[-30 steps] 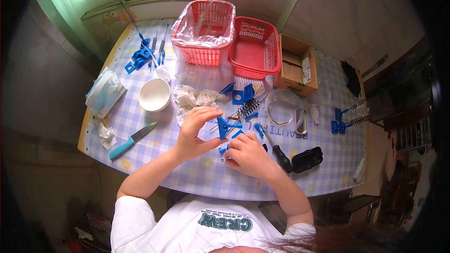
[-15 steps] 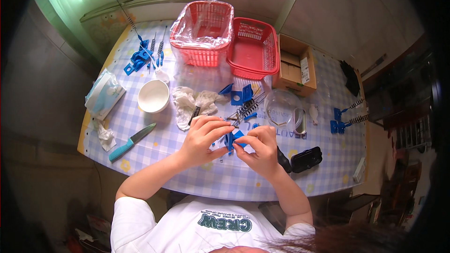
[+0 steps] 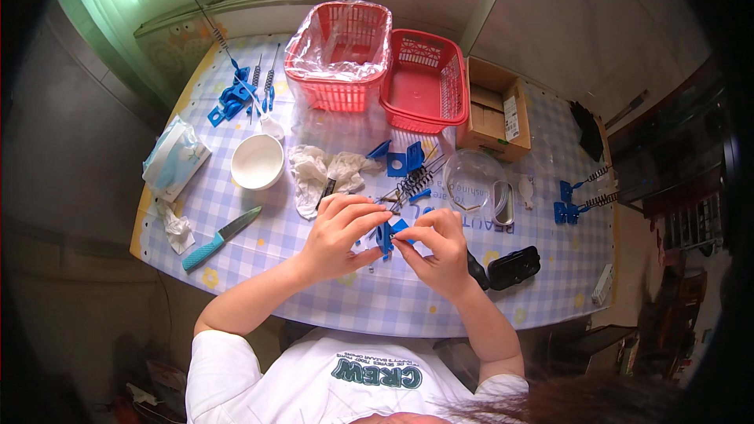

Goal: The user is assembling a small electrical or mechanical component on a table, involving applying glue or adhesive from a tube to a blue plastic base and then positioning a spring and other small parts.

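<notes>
Left hand (image 3: 336, 235) and right hand (image 3: 441, 250) both pinching a blue part (image 3: 386, 234), near the desk's (image 3: 377, 306) front edge, white bowl (image 3: 258, 162) toward the left edge

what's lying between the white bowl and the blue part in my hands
Crumpled white tissue, seen in the head view, between the bowl and the blue part.

white bowl (image 3: 258, 162) | teal-handled knife (image 3: 221, 238) | red baskets (image 3: 424, 82) | cardboard box (image 3: 495, 108)
</notes>
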A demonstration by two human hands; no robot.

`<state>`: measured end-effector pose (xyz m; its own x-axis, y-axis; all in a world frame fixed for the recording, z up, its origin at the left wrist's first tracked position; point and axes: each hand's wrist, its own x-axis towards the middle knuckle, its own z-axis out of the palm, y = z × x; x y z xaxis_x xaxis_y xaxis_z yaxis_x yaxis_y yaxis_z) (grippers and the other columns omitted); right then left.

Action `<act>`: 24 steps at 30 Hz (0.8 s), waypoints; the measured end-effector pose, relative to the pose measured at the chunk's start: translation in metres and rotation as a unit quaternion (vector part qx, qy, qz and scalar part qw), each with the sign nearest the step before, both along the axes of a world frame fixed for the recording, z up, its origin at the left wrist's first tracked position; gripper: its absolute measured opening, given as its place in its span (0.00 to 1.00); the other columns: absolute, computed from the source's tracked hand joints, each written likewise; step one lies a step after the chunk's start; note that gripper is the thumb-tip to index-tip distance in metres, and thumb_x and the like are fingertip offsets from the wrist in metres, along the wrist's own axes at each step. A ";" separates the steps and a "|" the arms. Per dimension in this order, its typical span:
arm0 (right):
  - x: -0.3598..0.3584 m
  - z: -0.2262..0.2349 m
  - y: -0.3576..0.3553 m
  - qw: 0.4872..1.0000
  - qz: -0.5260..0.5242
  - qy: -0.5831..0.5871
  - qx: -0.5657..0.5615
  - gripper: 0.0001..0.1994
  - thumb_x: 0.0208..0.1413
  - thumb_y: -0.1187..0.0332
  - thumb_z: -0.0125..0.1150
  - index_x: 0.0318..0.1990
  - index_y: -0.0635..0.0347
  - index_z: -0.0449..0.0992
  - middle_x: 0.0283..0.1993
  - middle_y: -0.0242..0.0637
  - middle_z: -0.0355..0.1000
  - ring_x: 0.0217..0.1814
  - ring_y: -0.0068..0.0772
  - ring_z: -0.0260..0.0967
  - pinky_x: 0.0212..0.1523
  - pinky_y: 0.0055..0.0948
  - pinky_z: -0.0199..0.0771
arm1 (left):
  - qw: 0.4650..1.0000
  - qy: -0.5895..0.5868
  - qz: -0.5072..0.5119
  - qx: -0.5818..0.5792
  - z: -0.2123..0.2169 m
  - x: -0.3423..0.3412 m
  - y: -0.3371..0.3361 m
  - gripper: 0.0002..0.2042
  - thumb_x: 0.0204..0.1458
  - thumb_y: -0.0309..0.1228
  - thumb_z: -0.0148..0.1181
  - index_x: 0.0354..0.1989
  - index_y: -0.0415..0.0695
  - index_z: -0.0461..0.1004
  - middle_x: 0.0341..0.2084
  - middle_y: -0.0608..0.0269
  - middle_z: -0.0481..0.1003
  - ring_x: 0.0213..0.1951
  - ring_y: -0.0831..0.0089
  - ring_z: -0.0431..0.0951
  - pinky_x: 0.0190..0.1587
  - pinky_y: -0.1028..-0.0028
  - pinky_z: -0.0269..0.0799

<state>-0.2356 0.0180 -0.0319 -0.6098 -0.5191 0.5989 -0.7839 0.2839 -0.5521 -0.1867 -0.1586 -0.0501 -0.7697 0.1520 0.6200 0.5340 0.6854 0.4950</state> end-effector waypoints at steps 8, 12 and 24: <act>-0.001 -0.002 0.000 0.991 0.016 0.135 0.013 0.13 0.24 0.75 0.65 0.25 0.52 0.74 0.24 0.25 0.62 0.27 0.26 0.60 0.31 0.27 0.51 | 1.000 -0.002 0.000 0.004 0.000 0.000 -0.001 0.24 0.27 0.32 0.65 0.40 0.46 0.69 0.36 0.66 0.71 0.41 0.67 0.68 0.43 0.68 0.58; 0.000 -0.001 0.000 0.987 0.014 0.160 0.027 0.14 0.24 0.74 0.65 0.26 0.51 0.74 0.24 0.24 0.62 0.27 0.26 0.60 0.31 0.27 0.51 | 1.000 -0.005 0.002 0.011 0.002 0.001 -0.001 0.24 0.27 0.32 0.65 0.40 0.46 0.69 0.36 0.65 0.71 0.41 0.67 0.68 0.43 0.69 0.58; -0.013 -0.002 0.007 0.994 -0.065 0.067 -0.061 0.11 0.35 0.79 0.56 0.30 0.56 0.71 0.26 0.32 0.66 0.29 0.31 0.62 0.32 0.28 0.55 | 0.998 0.014 -0.011 0.063 -0.001 0.000 -0.006 0.22 0.30 0.30 0.65 0.39 0.48 0.70 0.36 0.61 0.70 0.40 0.62 0.68 0.42 0.67 0.59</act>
